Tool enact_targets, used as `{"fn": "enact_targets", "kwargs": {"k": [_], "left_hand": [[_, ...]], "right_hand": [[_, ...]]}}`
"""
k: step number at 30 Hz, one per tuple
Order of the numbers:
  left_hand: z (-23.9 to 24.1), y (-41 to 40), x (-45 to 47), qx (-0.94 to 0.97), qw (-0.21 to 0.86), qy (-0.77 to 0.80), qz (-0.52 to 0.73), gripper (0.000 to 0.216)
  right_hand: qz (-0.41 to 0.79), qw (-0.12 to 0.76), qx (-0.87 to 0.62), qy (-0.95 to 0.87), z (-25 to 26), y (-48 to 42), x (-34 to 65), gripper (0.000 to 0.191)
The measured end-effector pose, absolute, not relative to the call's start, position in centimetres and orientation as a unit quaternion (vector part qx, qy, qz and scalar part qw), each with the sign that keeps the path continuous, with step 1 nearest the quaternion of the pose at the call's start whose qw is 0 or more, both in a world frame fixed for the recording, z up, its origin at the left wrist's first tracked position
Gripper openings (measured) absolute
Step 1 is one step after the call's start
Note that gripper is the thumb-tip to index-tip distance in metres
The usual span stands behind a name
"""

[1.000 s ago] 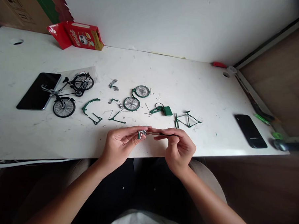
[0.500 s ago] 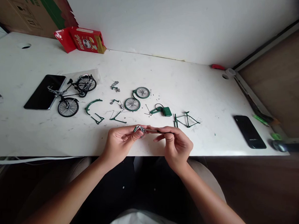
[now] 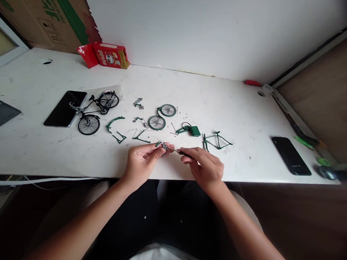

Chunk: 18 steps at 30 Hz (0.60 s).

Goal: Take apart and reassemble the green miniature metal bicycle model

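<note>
The grip of the left hand (image 3: 142, 159) pinches a silver handlebar (image 3: 164, 145); right of the handlebar, the right hand (image 3: 207, 165) grips a screwdriver (image 3: 186, 155) pointing at it; beyond the handlebar, green wheels (image 3: 157, 122) lie on the tabletop (image 3: 243, 114).

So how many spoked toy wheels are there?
4. The black model bicycle at left has a near black wheel and a far black wheel; centrally lie a left green wheel and a right green wheel. Others may be hidden.

cardboard carton (image 3: 43, 15), back left | red box (image 3: 112, 57) before it | black phone (image 3: 291, 156), right
</note>
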<state>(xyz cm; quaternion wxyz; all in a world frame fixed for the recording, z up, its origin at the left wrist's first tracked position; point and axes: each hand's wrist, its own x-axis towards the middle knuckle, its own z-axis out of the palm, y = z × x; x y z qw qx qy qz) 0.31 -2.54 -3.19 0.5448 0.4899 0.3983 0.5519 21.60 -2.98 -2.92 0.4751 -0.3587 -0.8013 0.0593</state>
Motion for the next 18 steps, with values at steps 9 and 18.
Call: {"fn": "enact_targets", "kwargs": {"k": [9, 18], "left_hand": [[-3.7, -3.3, 0.7, 0.523, 0.44, 0.466, 0.562, 0.016], [-3.7, -3.3, 0.6, 0.544, 0.386, 0.485, 0.565, 0.013]], "right_hand": [[0.008, 0.308, -0.346, -0.886, -1.8, -2.7, 22.7, 0.027], [0.101, 0.323, -0.382, -0.86, -2.3, -3.4, 21.4, 0.014]]}}
